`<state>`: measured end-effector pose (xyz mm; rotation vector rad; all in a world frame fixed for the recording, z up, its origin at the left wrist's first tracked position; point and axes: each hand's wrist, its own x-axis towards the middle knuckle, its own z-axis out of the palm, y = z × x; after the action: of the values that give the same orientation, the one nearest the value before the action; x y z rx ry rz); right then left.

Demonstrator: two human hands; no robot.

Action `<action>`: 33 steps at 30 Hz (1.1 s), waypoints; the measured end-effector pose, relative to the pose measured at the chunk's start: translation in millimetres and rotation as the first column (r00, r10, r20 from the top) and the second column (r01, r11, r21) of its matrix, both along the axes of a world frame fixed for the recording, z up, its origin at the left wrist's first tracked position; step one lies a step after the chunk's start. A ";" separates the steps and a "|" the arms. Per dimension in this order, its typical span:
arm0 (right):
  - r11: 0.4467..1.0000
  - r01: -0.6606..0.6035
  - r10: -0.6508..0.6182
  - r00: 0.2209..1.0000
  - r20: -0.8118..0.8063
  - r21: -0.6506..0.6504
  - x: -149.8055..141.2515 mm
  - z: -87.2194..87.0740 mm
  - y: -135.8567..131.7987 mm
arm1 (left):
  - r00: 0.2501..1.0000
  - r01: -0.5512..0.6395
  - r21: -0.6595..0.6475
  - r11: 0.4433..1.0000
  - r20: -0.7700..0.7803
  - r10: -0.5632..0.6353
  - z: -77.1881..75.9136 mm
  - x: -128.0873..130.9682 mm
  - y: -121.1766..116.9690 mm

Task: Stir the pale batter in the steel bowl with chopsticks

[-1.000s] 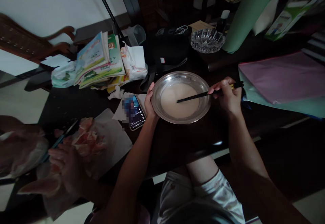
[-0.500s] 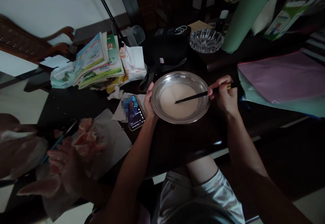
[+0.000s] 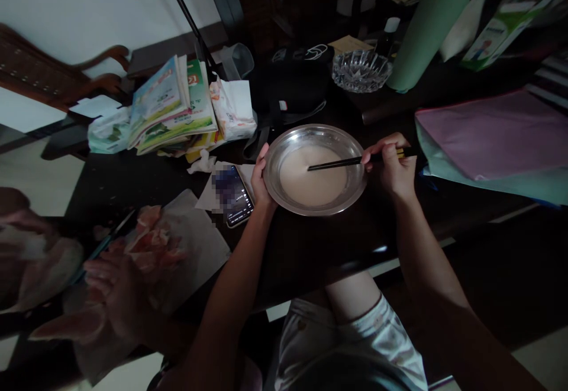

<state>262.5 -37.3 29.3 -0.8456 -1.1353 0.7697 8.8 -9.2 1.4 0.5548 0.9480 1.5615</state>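
A round metal basin (image 3: 284,139) stands on the dark table (image 3: 310,243) in front of me, with a pale, cloudy liquid (image 3: 313,181) in its bottom. My left hand (image 3: 260,179) grips the basin's left rim, fingers curled round the edge. My right hand (image 3: 393,163) is closed on a pair of black chopsticks (image 3: 339,163) at the basin's right side. The chopstick tips reach into the pale liquid near its upper left.
A phone (image 3: 235,196) lies on paper left of the basin. Behind it are stacked books (image 3: 171,110) and a tissue pack (image 3: 233,107). A glass ashtray (image 3: 360,70), green roll (image 3: 432,24) and pink folder (image 3: 492,133) stand at right. Another person's hand (image 3: 113,287) handles pink material at lower left.
The chopstick tips have swung upward in the liquid, from the middle toward the far left part. My right hand shifted slightly. My left hand has stayed on the rim.
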 end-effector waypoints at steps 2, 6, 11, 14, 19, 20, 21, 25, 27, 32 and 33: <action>0.997 0.080 -0.080 0.997 -0.019 0.018 1.6 0.6 0.4 | 1.000 0.003 0.005 1.000 0.010 -0.003 -0.1 0.1 0.0; 0.990 0.132 -0.129 0.989 -0.066 0.041 3.1 1.5 -1.3 | 1.000 0.002 0.016 1.000 0.019 -0.002 -0.5 -0.2 0.4; 0.995 -0.056 0.059 0.997 0.041 -0.079 0.0 0.0 -2.6 | 1.000 0.008 0.010 1.000 -0.003 -0.008 -0.3 -0.7 0.0; 0.997 0.052 -0.051 0.998 0.028 -0.056 1.3 0.0 -0.7 | 1.000 0.007 0.019 1.000 0.006 -0.007 0.0 -0.6 -0.2; 0.992 0.130 -0.129 0.990 -0.063 0.008 3.1 0.8 -1.0 | 1.000 0.003 0.002 1.000 -0.020 -0.003 -0.3 -0.8 0.6; 0.997 0.075 -0.075 0.996 -0.055 -0.003 2.4 0.6 -1.6 | 1.000 0.003 0.003 1.000 -0.023 -0.002 -0.5 -0.9 0.8; 1.000 0.017 -0.018 0.999 -0.036 -0.020 1.6 0.2 -2.1 | 1.000 0.003 0.004 1.000 -0.024 -0.002 -0.8 -1.1 1.0; 0.996 -0.056 0.059 0.997 0.052 -0.065 0.7 -1.3 -1.2 | 1.000 0.001 0.014 1.000 -0.011 -0.001 -1.7 -1.5 1.4; 0.998 0.046 -0.045 0.999 0.025 -0.033 2.4 -1.4 0.3 | 1.000 0.004 0.018 1.000 -0.001 -0.004 -1.9 -1.6 1.4; 0.992 0.122 -0.122 0.991 -0.047 -0.006 3.9 -0.3 -1.1 | 1.000 0.017 0.023 1.000 0.009 -0.017 -3.0 -2.2 1.6; 0.998 0.056 -0.057 0.998 -0.024 -0.034 3.0 -0.2 -2.2 | 1.000 0.018 0.023 1.000 0.007 -0.018 -3.5 -2.4 1.7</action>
<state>265.6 -39.5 29.1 -0.8897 -1.0745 0.7526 6.4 -7.5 -2.0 0.5718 0.9181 1.5591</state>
